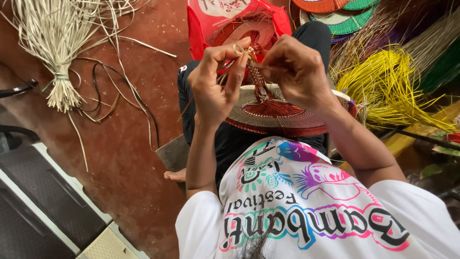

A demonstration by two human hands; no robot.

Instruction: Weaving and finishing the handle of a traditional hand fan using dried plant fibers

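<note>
1. Grip: the left hand (213, 84) is closed in a pinch, thumb and forefinger holding a loop of pale fibre strand (238, 49) at its top. The right hand (294, 69) is curled shut on the narrow plaited strip (257, 76) that rises from the middle of the woven disc (282, 120). The two hands work close together, nearly touching, above the person's lap.
2. The floor (129, 158) is reddish and carries a tied bundle of pale straw (57, 52) well off to the left, with dark loose strips (120, 96) beside it.
3. To the right lies a heap of yellow fibre (388, 86), with green and purple fibre just behind it.
4. The woven disc, red-brown with a pale band, rests on the lap under both hands. It looks light and fairly stiff at the rim but springy; the rim seems the safest place to hold it.
5. A red bag (201, 24) stands open just past the knees; inside it shows another red coiled piece (249, 29).
6. The plaited strip looks thin, flexible and easily kinked, so a hold near the working end would likely suit it.
</note>
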